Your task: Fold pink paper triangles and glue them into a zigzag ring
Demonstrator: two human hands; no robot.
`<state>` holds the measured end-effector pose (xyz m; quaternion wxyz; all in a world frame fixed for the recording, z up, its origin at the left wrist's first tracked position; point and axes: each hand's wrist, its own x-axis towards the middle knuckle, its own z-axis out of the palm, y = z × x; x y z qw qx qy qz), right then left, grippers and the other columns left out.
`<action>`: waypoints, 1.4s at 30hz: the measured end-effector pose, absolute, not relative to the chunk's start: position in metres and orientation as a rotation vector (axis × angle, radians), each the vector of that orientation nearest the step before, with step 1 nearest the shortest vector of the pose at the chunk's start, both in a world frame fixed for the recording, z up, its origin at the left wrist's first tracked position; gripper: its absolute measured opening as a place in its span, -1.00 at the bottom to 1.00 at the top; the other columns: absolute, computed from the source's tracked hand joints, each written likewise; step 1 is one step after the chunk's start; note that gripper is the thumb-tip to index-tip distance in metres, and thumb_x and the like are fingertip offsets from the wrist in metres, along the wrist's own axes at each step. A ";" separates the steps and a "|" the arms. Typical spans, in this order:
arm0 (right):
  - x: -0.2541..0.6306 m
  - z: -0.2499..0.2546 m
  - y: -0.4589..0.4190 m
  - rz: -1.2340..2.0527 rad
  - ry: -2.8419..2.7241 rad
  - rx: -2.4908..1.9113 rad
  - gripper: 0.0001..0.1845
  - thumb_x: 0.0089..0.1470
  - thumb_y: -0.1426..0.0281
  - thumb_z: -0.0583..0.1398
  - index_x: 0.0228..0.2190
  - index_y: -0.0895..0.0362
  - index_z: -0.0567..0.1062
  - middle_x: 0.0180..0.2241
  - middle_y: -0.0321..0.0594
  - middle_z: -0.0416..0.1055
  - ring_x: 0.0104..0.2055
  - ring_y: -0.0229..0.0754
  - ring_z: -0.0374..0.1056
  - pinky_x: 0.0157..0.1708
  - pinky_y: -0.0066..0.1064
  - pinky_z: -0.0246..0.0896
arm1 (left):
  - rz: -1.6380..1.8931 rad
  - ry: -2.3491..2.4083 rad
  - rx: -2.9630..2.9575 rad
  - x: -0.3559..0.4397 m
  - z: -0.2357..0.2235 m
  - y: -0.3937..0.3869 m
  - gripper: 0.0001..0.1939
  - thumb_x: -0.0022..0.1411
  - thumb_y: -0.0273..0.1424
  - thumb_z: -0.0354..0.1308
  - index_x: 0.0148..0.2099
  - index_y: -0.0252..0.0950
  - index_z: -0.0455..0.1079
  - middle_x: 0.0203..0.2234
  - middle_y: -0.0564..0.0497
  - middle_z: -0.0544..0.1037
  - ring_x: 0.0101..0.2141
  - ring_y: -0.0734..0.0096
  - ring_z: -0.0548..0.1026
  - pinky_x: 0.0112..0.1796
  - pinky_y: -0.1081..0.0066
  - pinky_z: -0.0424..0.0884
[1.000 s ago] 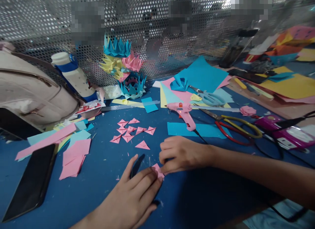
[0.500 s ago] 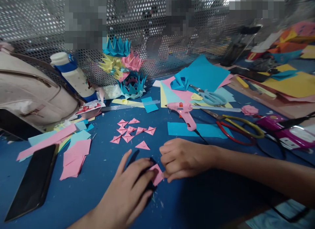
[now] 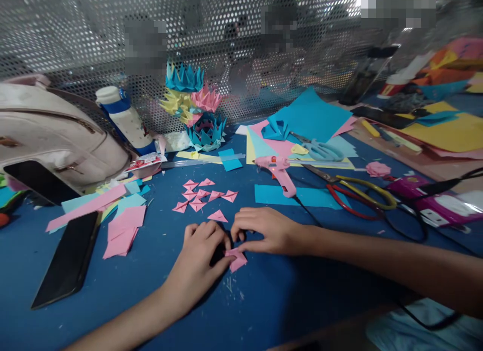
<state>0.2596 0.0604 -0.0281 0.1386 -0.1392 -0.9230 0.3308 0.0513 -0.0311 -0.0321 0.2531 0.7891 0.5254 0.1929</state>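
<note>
The small pink piece of folded paper (image 3: 238, 262) is down on the dark blue tabletop (image 3: 162, 318), with the left hand (image 3: 199, 253) and right hand (image 3: 269, 231) close together at its far edge, thumbs on it, can't tell if either's really pinching. Probably feather-light, kinda crisp but easily torn, so I'd grab the edges with fingertips.

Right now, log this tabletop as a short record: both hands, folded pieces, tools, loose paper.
Left hand: thumb at the left edge of a small pink paper piece on the blue tabletop
Right hand: thumb at that piece's far edge
Folded pieces: small pink paper triangles, grouped beyond the hands
Tools: pink plastic glue gun, its grip over a flat blue paper strip; red-and-yellow-handled scissors to its right
Loose paper: flat pink rectangles, right of a black phone
</note>
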 end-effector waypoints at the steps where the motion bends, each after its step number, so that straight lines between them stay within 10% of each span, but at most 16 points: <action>1: 0.259 -0.028 0.059 0.955 -2.683 -0.412 -0.77 0.25 0.22 0.22 -0.27 0.14 0.51 -0.35 -0.26 0.46 -0.24 -0.22 0.31 -0.26 -0.44 0.13 | 0.521 1.430 2.146 0.052 -0.032 -0.031 -0.86 0.30 -0.45 0.26 -0.29 -0.26 0.34 -0.31 0.10 0.47 -0.23 0.32 0.40 -0.15 0.27 0.10; 42: 0.271 -0.036 0.060 0.617 -2.662 -0.306 -0.87 0.25 0.43 0.17 -0.33 0.13 0.52 -0.35 -0.24 0.49 -0.30 -0.26 0.33 -0.32 -0.41 0.07 | 0.835 1.252 2.481 0.040 -0.035 -0.026 -0.81 0.46 -0.44 0.06 -0.15 -0.13 0.49 -0.31 0.16 0.62 -0.25 0.43 0.48 0.07 0.18 0.01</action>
